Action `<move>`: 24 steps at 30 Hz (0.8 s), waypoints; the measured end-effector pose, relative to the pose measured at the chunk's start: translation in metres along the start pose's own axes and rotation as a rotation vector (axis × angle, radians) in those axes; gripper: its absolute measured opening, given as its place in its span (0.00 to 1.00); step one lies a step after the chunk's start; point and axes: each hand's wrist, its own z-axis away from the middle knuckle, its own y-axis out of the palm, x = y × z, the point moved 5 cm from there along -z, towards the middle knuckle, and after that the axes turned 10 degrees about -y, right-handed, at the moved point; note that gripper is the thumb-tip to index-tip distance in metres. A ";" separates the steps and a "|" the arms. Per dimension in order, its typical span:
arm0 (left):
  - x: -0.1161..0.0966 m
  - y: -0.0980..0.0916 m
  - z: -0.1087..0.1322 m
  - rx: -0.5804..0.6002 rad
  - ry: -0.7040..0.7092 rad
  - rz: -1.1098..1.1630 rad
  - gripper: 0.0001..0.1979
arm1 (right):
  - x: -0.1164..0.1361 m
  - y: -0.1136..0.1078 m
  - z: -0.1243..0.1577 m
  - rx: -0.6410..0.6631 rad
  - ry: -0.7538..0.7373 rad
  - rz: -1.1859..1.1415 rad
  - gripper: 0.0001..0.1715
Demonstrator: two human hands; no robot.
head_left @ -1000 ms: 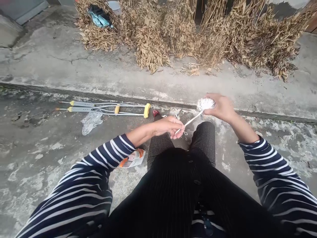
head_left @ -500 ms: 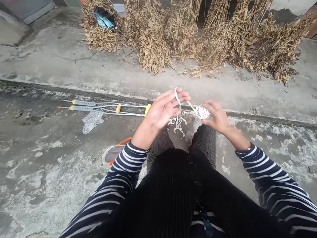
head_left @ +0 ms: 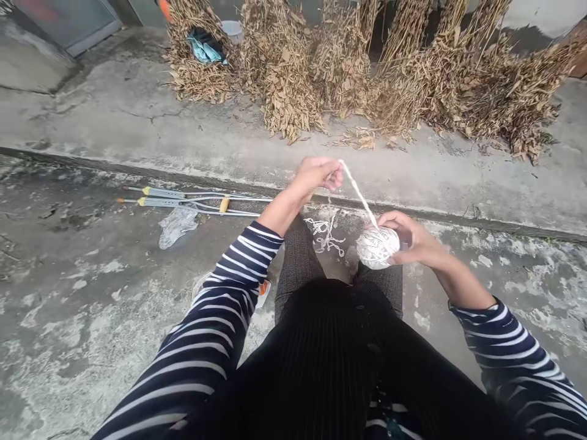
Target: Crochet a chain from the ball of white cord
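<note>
Below and to the right of the left grip [head_left: 316, 174], a ball of white cord [head_left: 376, 249] rests in the right grip [head_left: 413, 239], which is curled around the ball's right side. A strand [head_left: 359, 192] runs straight from the ball up to the left grip, which looks narrow and pinched on it, though the fingertips are hard to make out. Under the left grip, a loose tangle [head_left: 326, 237] lies on the ground [head_left: 92, 256]. Farther left lie crutches [head_left: 166, 202] near a clear plastic bag [head_left: 177, 227]; beyond both grips, dried plants [head_left: 293, 79].
</note>
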 end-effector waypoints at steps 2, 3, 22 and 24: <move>0.026 -0.010 -0.011 0.024 -0.117 -0.233 0.13 | 0.000 0.001 0.003 0.009 0.036 -0.124 0.35; 0.039 -0.013 -0.012 0.015 -0.161 -0.359 0.11 | -0.001 0.000 0.003 -0.002 0.057 -0.181 0.35; 0.035 0.092 0.050 0.280 0.196 -0.210 0.09 | -0.022 -0.031 -0.004 -0.249 0.403 -0.370 0.35; 0.030 0.093 0.051 0.298 0.198 -0.270 0.10 | -0.022 -0.032 -0.002 -0.244 0.423 -0.362 0.36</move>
